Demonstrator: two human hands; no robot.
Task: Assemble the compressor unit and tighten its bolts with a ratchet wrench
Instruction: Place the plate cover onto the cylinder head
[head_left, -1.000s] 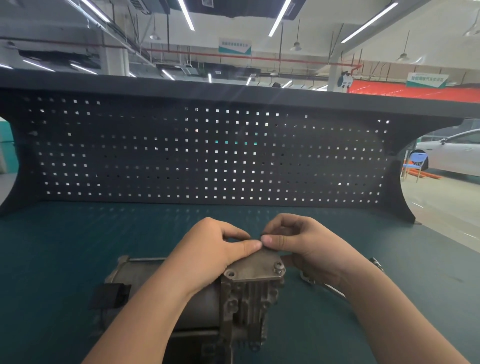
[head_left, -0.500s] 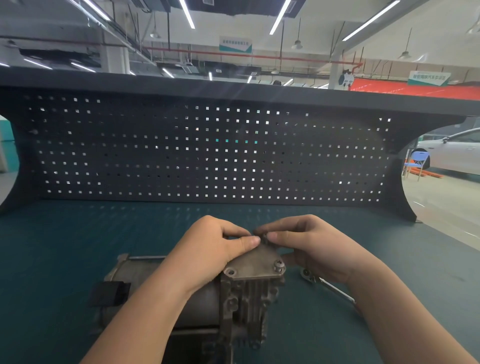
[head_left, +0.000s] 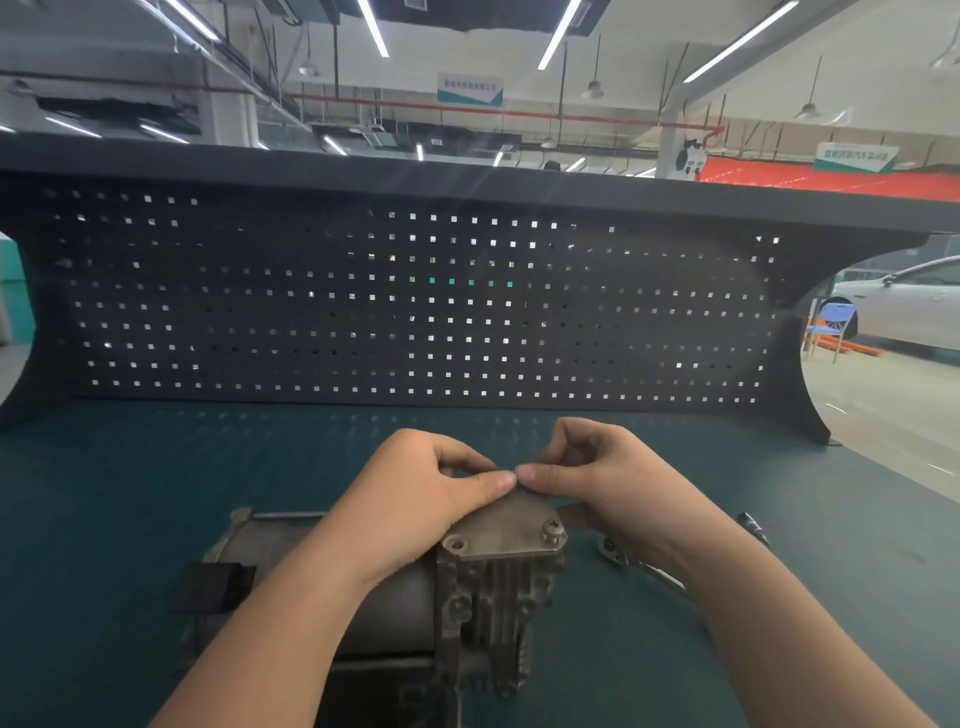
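Compressor (head_left: 395, 597) lay on the bench (head_left: 130, 493) w/ both hands, left hand (head_left: 415, 499) & right hand (head_left: 613, 488), pinched at the cover plate's (head_left: 504, 530) far edge, on what I couldn't tell; a small bolt could've slipped or cross-threaded, & the near-left hole (head_left: 458, 545) was empty.

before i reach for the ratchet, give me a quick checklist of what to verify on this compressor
1. Flat grey metal cover plate seated on the finned compressor head: ok, it lies flat on top.
2. Near-right bolt in its hole: ok, head visible; tightness cannot tell.
3. Near-left corner hole filled: not ok, it looks empty.
4. Far-edge bolt started: cannot tell, left hand and right hand pinch over that spot and hide it.
5. Silver ratchet wrench within reach: ok, on the green bench mat right of the unit, partly under the right wrist.
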